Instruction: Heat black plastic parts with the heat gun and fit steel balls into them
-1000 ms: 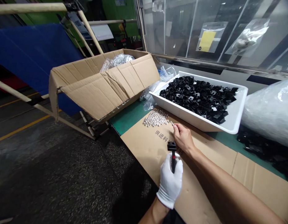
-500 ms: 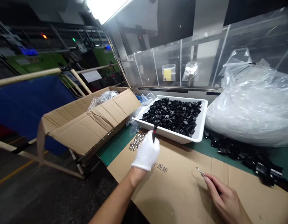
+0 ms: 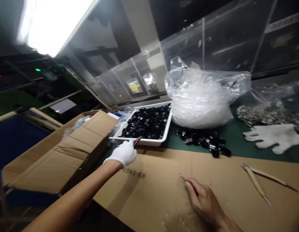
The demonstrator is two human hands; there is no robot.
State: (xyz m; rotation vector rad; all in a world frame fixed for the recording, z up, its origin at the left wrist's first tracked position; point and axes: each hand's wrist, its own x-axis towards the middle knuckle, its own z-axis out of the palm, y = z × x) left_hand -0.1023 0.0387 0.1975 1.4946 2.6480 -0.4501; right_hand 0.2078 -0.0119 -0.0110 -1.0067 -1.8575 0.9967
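My left hand (image 3: 122,154), in a white glove, is closed around a small black part with a red patch (image 3: 137,140), which sticks up past the fingers. It hovers at the near left edge of a white tray (image 3: 165,137) heaped with small black parts (image 3: 148,121). My bare right hand (image 3: 204,198) is closed on a slim metal-tipped tool (image 3: 182,177), low over the cardboard sheet (image 3: 164,167). The fingers hide most of that tool. It points up and left, apart from the left hand.
Behind the tray's right side stands a clear bag of white material (image 3: 200,106), with loose black parts (image 3: 209,141) before it. At right lie a white glove (image 3: 275,137), two pale-handled picks (image 3: 257,185) and shiny metal pieces (image 3: 265,116). An open cardboard box (image 3: 52,161) borders the left.
The view has swung right, bringing the glove, picks and shiny metal pieces into sight. The small metal balls beside my left hand no longer show. Both hands keep their hold.
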